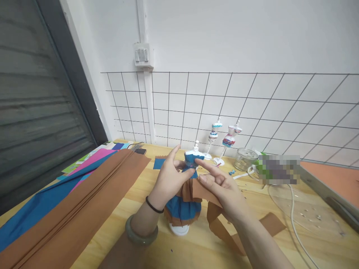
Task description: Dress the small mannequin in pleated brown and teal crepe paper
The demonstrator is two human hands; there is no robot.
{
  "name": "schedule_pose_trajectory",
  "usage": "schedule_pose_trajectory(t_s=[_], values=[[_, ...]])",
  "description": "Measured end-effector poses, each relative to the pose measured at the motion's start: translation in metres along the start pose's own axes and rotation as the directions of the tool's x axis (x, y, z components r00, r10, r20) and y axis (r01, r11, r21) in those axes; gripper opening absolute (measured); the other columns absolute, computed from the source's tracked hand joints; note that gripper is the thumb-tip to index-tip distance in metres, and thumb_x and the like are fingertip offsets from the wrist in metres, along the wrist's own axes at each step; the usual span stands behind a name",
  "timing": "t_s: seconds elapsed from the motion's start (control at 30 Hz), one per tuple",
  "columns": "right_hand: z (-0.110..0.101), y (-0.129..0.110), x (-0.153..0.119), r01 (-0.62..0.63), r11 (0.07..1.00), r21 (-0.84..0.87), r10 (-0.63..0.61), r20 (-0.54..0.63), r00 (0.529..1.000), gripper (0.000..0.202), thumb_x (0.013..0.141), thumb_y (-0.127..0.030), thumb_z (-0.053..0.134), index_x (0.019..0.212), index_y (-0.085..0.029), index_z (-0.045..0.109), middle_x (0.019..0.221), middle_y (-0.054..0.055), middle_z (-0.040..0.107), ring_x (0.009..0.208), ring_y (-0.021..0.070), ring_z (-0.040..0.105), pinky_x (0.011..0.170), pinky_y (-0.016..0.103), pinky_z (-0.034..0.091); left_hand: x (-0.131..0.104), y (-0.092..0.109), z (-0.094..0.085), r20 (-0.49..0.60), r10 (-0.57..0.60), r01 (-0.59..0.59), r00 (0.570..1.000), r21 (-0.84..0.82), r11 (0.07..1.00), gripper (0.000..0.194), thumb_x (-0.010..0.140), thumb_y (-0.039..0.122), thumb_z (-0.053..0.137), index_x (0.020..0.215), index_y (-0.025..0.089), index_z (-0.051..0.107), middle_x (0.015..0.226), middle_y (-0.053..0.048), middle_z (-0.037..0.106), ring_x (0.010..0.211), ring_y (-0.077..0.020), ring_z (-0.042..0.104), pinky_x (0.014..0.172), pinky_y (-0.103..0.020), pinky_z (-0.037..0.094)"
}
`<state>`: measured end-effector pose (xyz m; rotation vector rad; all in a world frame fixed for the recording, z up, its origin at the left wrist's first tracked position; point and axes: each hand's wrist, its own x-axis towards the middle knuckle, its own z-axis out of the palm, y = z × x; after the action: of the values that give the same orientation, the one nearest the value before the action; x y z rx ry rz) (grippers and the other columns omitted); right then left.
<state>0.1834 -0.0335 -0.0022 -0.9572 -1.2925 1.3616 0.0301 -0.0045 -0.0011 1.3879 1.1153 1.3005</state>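
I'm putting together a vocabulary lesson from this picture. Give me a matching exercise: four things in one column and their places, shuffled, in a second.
Things
1. Small dress form in blue and brown cloth
2. Black band
3. Clear round container
4. Switch box

Places
A. On the white wall, near the top edge of the black grid
B. Between the left hand and the right hand
C. To the right of two other dress forms
D. Around the left wrist

Pairs: 1-B, 2-D, 3-C, 4-A
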Motion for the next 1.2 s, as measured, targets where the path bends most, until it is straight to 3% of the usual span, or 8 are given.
schedule_pose_trajectory(t_s=[0.17, 0.37, 0.47, 0.6, 0.77, 0.97, 1.2], values=[[-0.007, -0.002, 0.0, -0.012, 0.999, 0.03, 0.011, 0.031, 0.999, 0.055, 0.072, -0.043, 0.073, 0.121, -0.023, 0.06, 0.061, -0.004, 0.055, 0.056, 0.0104, 0.052, 0.053, 0.021, 0.04, 0.002, 0.0, -0.005, 0.003, -0.008, 0.008, 1.0, -0.01, 1.0, 0.087, 0.071, 0.018, 0.071, 0.144, 0.019, 0.023, 0.091, -0.007, 0.071, 0.088, -0.0205, 0.065, 0.086, -0.038, 0.047], [-0.006, -0.002, -0.007, 0.016, 0.98, -0.197, 0.038, 0.269, 0.962, 0.037, 0.079, -0.045, 0.065, 0.107, -0.021, 0.066, 0.056, -0.007, 0.039, 0.049, 0.0061, 0.034, 0.046, 0.019, 0.029, 0.009, -0.002, -0.022, -0.079, 0.022, -0.023, 0.997, -0.007, 1.0, 0.086, 0.07, 0.019, 0.071, 0.143, 0.02, 0.025, 0.091, -0.006, 0.071, 0.091, -0.0199, 0.065, 0.089, -0.037, 0.047], [-0.001, -0.003, -0.009, 0.142, 0.961, -0.235, -0.09, 0.219, 0.972, 0.029, 0.082, -0.04, 0.063, 0.106, -0.022, 0.065, 0.061, -0.006, 0.045, 0.053, 0.0067, 0.038, 0.049, 0.019, 0.033, 0.007, 0.001, -0.024, -0.05, -0.001, 0.0, 0.999, -0.011, 1.0, 0.088, 0.069, 0.02, 0.073, 0.143, 0.019, 0.025, 0.094, -0.007, 0.071, 0.091, -0.02, 0.065, 0.089, -0.037, 0.047], [0.001, -0.002, -0.008, 0.237, 0.928, -0.286, -0.221, 0.088, 0.971, 0.026, 0.084, -0.036, 0.062, 0.107, -0.024, 0.06, 0.071, -0.003, 0.056, 0.057, 0.0082, 0.047, 0.051, 0.02, 0.037, 0.0, 0.007, -0.016, 0.072, -0.034, 0.038, 0.997, -0.066, 0.997, 0.09, 0.071, 0.019, 0.071, 0.145, 0.017, 0.02, 0.094, -0.008, 0.071, 0.088, -0.0198, 0.065, 0.085, -0.036, 0.048], [-0.002, 0.002, -0.005, 0.327, 0.853, -0.407, -0.386, -0.068, 0.92, 0.025, 0.083, -0.034, 0.062, 0.105, -0.024, 0.055, 0.074, -0.001, 0.061, 0.062, 0.0112, 0.053, 0.053, 0.022, 0.041, -0.01, 0.02, -0.002, 0.117, -0.086, 0.089, 0.989, -0.019, 0.996, 0.084, 0.073, 0.013, 0.066, 0.144, 0.018, 0.022, 0.091, -0.006, 0.071, 0.084, -0.0175, 0.064, 0.079, -0.032, 0.047], [-0.006, 0.002, -0.002, 0.365, 0.769, -0.525, -0.473, -0.082, 0.877, 0.027, 0.084, -0.031, 0.061, 0.108, -0.025, 0.05, 0.071, -0.003, 0.062, 0.055, 0.0105, 0.05, 0.05, 0.023, 0.04, -0.016, 0.026, 0.002, 0.148, -0.094, 0.098, 0.984, -0.019, 0.995, 0.085, 0.073, 0.016, 0.067, 0.144, 0.019, 0.021, 0.092, -0.006, 0.071, 0.083, -0.0176, 0.063, 0.075, -0.03, 0.046], [-0.007, -0.001, -0.004, 0.422, 0.699, -0.578, -0.529, -0.019, 0.849, 0.031, 0.086, -0.028, 0.059, 0.114, -0.023, 0.047, 0.068, -0.004, 0.06, 0.052, 0.0099, 0.048, 0.049, 0.023, 0.039, -0.016, 0.024, 0.002, 0.167, -0.086, 0.091, 0.982, -0.022, 0.996, 0.085, 0.073, 0.019, 0.068, 0.145, 0.019, 0.021, 0.096, -0.008, 0.071, 0.085, -0.019, 0.064, 0.077, -0.032, 0.046]])
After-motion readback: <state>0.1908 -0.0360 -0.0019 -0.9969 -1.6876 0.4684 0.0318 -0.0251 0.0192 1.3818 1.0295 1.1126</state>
